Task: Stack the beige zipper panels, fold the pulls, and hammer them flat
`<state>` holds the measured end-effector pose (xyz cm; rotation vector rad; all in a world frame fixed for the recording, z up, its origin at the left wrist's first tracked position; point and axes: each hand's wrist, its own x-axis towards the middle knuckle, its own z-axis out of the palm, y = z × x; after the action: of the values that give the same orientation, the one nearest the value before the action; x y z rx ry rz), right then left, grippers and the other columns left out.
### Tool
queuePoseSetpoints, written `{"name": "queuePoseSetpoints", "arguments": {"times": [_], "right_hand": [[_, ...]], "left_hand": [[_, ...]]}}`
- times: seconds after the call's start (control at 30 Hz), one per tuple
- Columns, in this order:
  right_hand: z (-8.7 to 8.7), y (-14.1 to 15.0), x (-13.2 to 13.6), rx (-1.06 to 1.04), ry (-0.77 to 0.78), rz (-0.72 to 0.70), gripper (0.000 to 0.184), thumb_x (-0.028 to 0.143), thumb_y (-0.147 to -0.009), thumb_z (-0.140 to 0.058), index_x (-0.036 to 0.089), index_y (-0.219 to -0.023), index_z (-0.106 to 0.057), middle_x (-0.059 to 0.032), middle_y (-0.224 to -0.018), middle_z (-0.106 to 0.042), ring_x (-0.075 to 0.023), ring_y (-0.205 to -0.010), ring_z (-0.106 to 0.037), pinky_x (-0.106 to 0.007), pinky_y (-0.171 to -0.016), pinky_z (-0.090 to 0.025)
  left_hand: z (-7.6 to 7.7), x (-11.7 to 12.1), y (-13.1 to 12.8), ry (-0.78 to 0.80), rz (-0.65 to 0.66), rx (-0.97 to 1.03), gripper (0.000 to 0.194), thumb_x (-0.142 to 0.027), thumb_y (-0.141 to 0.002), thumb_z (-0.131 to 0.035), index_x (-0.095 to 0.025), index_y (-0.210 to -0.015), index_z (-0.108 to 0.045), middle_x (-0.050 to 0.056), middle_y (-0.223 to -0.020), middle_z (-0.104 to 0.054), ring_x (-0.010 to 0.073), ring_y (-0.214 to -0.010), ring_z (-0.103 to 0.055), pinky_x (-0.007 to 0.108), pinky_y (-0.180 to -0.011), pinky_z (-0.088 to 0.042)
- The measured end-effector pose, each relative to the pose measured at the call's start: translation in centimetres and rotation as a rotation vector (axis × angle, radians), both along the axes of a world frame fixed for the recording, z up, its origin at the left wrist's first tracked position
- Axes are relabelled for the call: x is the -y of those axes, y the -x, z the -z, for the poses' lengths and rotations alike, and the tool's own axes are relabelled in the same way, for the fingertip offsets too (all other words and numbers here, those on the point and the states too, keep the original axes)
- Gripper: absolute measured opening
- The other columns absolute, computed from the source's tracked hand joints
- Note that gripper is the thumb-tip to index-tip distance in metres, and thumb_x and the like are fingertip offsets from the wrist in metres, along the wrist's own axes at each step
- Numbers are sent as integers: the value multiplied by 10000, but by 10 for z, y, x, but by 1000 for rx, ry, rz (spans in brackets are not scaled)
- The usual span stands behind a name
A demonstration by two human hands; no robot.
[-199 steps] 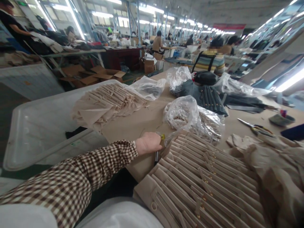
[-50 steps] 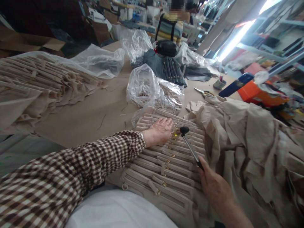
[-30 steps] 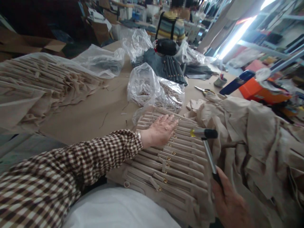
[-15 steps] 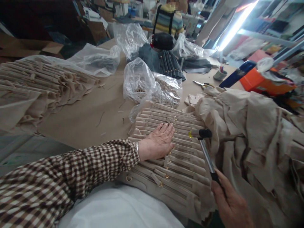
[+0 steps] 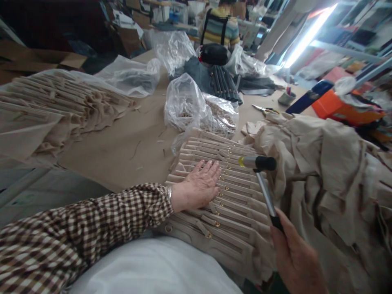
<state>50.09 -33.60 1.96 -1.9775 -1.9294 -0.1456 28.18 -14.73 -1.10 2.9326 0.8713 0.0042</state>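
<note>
My left hand (image 5: 197,185) lies flat, fingers stretched out, on a row of overlapping beige fabric pieces (image 5: 241,200). Each piece carries a zipper, and small gold zipper pulls (image 5: 217,223) line the middle of the row. In my right hand (image 5: 295,253) is the black grip of a hammer (image 5: 265,192) with a silver shaft. Its head, black at one end and yellow at the other, is raised above the right part of the zippered pieces. A large heap of loose beige fabric (image 5: 324,163) lies just right of them.
A clear plastic bag (image 5: 185,102) of small beige parts sits beyond the row. Scissors (image 5: 265,109), a small cup (image 5: 287,98) and an orange box (image 5: 339,104) stand at back right. More pleated beige pieces (image 5: 61,102) lie left. A person in a striped top (image 5: 219,28) is behind.
My left hand has slid slightly left and toward me over the zippered pieces. The hammer head has risen a little and stays above the fabric. The view has shifted slightly.
</note>
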Motion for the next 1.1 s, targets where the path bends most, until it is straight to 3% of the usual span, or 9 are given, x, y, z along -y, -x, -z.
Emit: {"name": "queuePoseSetpoints", "arguments": {"times": [0.07, 0.2, 0.43, 0.57, 0.63, 0.8, 0.97, 1.1], "right_hand": [[4, 3, -3, 28, -6, -22, 391, 283, -1021, -388, 109, -1355, -495, -145, -1187, -695, -217, -970, -718, -259, -773, -599], [14, 2, -5, 85, 144, -26, 393, 282, -1034, -311, 93, -1278, -554, -140, -1095, -729, -234, -822, -745, -292, -629, -611], [7, 8, 13, 27, 17, 7, 412, 281, -1008, -413, 131, -1386, -475, -128, -1119, -725, -217, -888, -737, -249, -719, -598], [13, 8, 15, 47, 215, 25, 401, 295, -1015, -361, 141, -1345, -530, -124, -1107, -729, -247, -869, -740, -292, -654, -606], [11, 6, 18, 35, 238, 38, 398, 305, -1014, -368, 152, -1341, -538, -116, -1099, -732, -246, -882, -738, -285, -657, -603], [7, 11, 40, -19, 28, 94, 403, 322, -1008, -423, 120, -1347, -509, -133, -1036, -744, -225, -799, -745, -251, -642, -585], [17, 15, 51, 50, 272, 86, 414, 360, -1031, -345, 144, -1335, -525, -121, -1014, -750, -246, -751, -745, -286, -577, -579], [8, 13, 60, 22, 185, 120, 399, 361, -1027, -364, 164, -1339, -517, -125, -1043, -743, -250, -800, -745, -286, -647, -592]], "left_hand": [[4, -1, -1, -26, 14, 28, 616, -391, -994, -322, -36, -1497, -321, 199, -1590, -217, 335, -1473, -204, 520, -1205, -133], [9, -1, 0, -55, 32, 45, 600, -358, -989, -321, -22, -1486, -336, 216, -1582, -231, 355, -1468, -208, 529, -1198, -132], [6, -1, 0, -31, 20, 76, 625, -393, -988, -323, -20, -1490, -321, 215, -1580, -241, 343, -1462, -234, 519, -1197, -141], [0, -1, 0, -12, 27, 56, 604, -361, -997, -300, -12, -1490, -319, 212, -1576, -255, 341, -1465, -223, 515, -1197, -149], [-2, -2, 0, 0, 22, 44, 607, -363, -996, -306, -18, -1494, -314, 205, -1580, -248, 336, -1468, -218, 512, -1197, -154], [-2, -2, -2, 43, -4, 26, 634, -388, -987, -344, -28, -1506, -294, 197, -1591, -217, 329, -1469, -221, 513, -1202, -146], [-7, -2, -2, 67, -7, -6, 633, -374, -988, -346, -31, -1515, -274, 192, -1600, -190, 327, -1478, -191, 511, -1209, -119], [-13, -6, -2, 120, -10, -54, 631, -378, -993, -335, -43, -1522, -261, 174, -1605, -183, 311, -1484, -175, 499, -1212, -124]]}}
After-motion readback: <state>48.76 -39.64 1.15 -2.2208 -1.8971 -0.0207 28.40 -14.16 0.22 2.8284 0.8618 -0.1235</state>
